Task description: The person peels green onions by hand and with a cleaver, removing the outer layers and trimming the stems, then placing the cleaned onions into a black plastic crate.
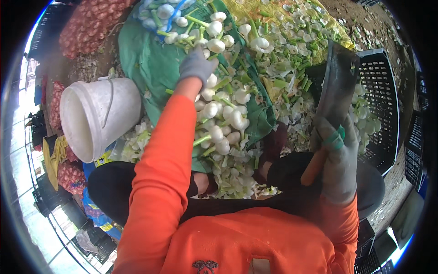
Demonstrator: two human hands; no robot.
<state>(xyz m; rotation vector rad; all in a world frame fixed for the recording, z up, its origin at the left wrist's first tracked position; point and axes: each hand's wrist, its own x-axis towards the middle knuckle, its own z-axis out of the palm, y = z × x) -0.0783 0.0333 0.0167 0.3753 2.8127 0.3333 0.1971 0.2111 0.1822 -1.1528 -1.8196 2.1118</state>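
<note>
My left hand (197, 68), in a grey glove, reaches into the far part of a pile of white garlic bulbs (237, 119) with green stems. Its fingers curl around a garlic bulb (206, 53), though the fingertips are partly hidden. More bulbs (216, 44) lie just beyond it, on a green mesh sack (150, 59). On the right, my gloved right hand (341, 157) is closed around the wooden handle of a cleaver (336, 82). Its broad dark blade points up and away from me. A green band wraps the glove near the thumb.
A white bucket (123, 98) lies tipped at the left. Beside the blade stands a black plastic crate (381, 91) with trimmed bulbs (365, 116) in it. Peelings and cut stems (287, 64) cover a yellow sheet (237, 11). A red mesh sack (93, 27) sits far left.
</note>
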